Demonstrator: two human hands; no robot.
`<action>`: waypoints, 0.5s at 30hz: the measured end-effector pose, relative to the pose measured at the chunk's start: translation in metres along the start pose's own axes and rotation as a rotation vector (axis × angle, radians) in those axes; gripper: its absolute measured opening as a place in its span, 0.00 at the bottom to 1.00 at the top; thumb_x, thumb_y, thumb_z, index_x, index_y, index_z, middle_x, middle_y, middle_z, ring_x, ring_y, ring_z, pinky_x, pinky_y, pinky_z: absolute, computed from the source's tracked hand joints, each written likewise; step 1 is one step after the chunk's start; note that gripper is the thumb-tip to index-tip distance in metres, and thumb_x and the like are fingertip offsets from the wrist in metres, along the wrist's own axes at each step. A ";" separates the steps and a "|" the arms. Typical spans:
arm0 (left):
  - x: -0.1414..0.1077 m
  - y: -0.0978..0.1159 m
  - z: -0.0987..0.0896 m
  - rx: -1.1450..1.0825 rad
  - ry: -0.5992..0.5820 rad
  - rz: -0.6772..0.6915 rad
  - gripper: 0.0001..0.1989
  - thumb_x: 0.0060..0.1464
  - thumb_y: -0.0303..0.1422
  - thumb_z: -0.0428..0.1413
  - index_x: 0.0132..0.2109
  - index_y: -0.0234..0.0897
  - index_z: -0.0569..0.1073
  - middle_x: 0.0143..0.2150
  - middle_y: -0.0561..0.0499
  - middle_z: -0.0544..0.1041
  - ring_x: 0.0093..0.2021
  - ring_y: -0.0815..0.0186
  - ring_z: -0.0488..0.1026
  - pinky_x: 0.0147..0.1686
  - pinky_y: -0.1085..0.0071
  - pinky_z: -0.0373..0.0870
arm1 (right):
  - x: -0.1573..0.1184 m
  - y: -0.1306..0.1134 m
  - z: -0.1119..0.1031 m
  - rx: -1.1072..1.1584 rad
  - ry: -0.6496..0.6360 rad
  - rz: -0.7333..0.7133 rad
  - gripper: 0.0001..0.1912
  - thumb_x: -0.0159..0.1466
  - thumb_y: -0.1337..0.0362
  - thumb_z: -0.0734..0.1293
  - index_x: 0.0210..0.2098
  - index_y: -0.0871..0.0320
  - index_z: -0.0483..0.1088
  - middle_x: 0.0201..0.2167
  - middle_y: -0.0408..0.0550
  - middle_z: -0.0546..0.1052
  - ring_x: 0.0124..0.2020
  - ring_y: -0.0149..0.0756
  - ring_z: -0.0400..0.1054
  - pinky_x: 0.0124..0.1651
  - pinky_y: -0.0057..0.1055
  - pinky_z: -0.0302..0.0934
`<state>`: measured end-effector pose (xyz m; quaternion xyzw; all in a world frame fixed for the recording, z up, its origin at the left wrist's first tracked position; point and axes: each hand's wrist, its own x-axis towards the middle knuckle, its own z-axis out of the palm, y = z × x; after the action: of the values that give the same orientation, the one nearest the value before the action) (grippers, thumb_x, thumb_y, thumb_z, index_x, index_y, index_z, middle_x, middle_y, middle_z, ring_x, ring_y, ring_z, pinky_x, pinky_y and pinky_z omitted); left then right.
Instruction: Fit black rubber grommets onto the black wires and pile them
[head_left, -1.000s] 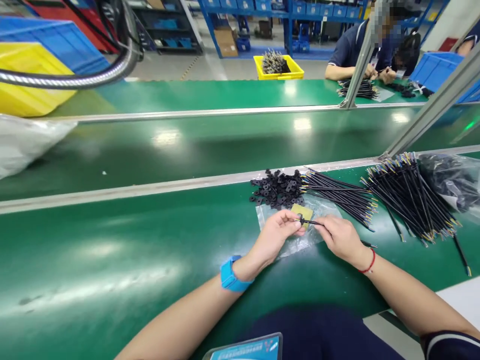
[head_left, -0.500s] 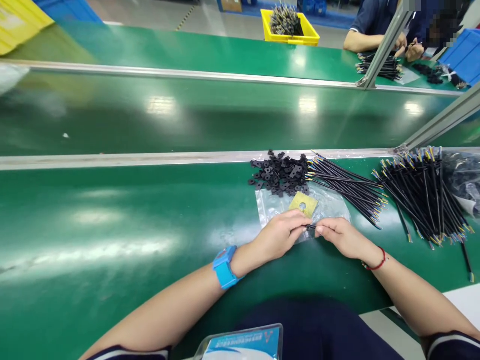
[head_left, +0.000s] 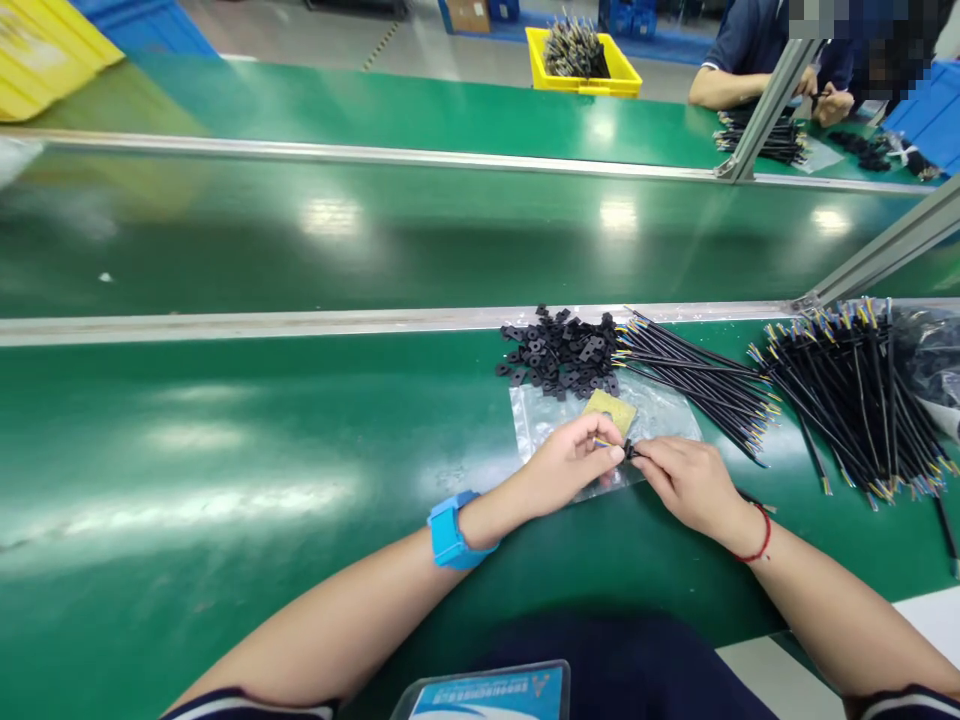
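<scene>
My left hand (head_left: 574,462) pinches a small black part (head_left: 628,450), with colored wire ends showing between its fingers. From the other side, my right hand (head_left: 694,480) grips a black cable, whose far end sticks out near the wrist. The hands nearly meet over a clear plastic bag (head_left: 536,415). Just beyond the fingers lies a yellow square piece (head_left: 611,408), partly covered by my left hand. Behind the bag is a heap of small black parts (head_left: 559,350), beside a bundle of black cables (head_left: 697,375).
A larger cable pile (head_left: 855,400) lies at the right, near a dark plastic bag (head_left: 934,350). Metal rails and a slanted post (head_left: 870,250) edge the bench. Across it, a person's hands work over more cables (head_left: 761,135). A yellow bin (head_left: 622,75) stands beyond.
My fingers have shifted around the small black part, and colored wire ends now show at my left hand. The cable's other end now shows by my right wrist. The view has tilted slightly.
</scene>
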<state>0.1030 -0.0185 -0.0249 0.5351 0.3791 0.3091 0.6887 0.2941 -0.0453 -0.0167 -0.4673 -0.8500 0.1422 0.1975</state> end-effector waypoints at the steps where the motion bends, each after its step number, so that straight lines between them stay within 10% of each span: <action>1: 0.000 -0.001 0.001 -0.014 -0.016 -0.038 0.10 0.50 0.35 0.56 0.36 0.36 0.64 0.27 0.56 0.68 0.25 0.72 0.68 0.28 0.73 0.68 | -0.001 0.001 0.000 -0.052 0.003 -0.032 0.14 0.68 0.61 0.55 0.37 0.57 0.71 0.30 0.48 0.77 0.30 0.33 0.69 0.35 0.29 0.57; 8: -0.001 -0.008 0.004 0.066 0.025 -0.099 0.09 0.49 0.33 0.57 0.37 0.36 0.65 0.25 0.56 0.70 0.25 0.70 0.69 0.26 0.74 0.64 | 0.001 0.005 0.001 0.009 -0.089 0.013 0.18 0.69 0.59 0.52 0.35 0.58 0.70 0.26 0.46 0.75 0.26 0.30 0.67 0.30 0.28 0.54; 15: 0.003 -0.001 -0.004 0.552 -0.008 0.294 0.03 0.52 0.29 0.54 0.36 0.37 0.71 0.33 0.52 0.73 0.34 0.68 0.70 0.36 0.71 0.67 | 0.009 0.012 -0.009 0.775 -0.478 0.381 0.17 0.67 0.56 0.54 0.29 0.58 0.66 0.19 0.38 0.71 0.14 0.23 0.56 0.19 0.22 0.51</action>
<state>0.1012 -0.0141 -0.0271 0.7523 0.3646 0.2886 0.4668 0.3028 -0.0310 -0.0124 -0.4610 -0.6554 0.5847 0.1267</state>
